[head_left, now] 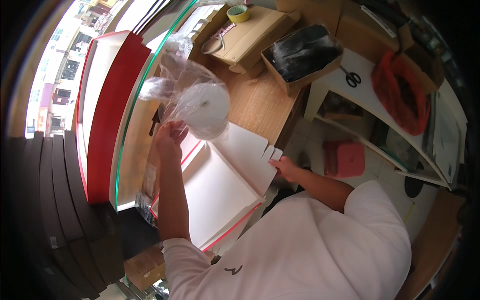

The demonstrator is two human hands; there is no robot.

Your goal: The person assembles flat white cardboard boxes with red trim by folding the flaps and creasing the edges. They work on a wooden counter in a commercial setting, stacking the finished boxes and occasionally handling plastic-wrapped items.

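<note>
My left hand (171, 136) has its fingers closed on crinkled clear plastic wrap (175, 75), beside a round white roll (206, 107) that the wrap partly covers. Some of the fingers are hidden behind the plastic. In front of me lies an open white box (220, 192) with red outer edges, tilted toward my body. From its far side a white cardboard panel (245, 150) with slotted tabs sticks out to the right. My right hand (284, 168) grips that panel by its right edge, next to the tabs.
On the wooden table stand a brown carton (260, 35) with yellow tape (238, 13) on it and a box with black contents (302, 52). Scissors (351, 77) and a red bag (400, 95) rest on a white shelf. A red-and-white box (117, 100) stands left; a pink stool (345, 159) right.
</note>
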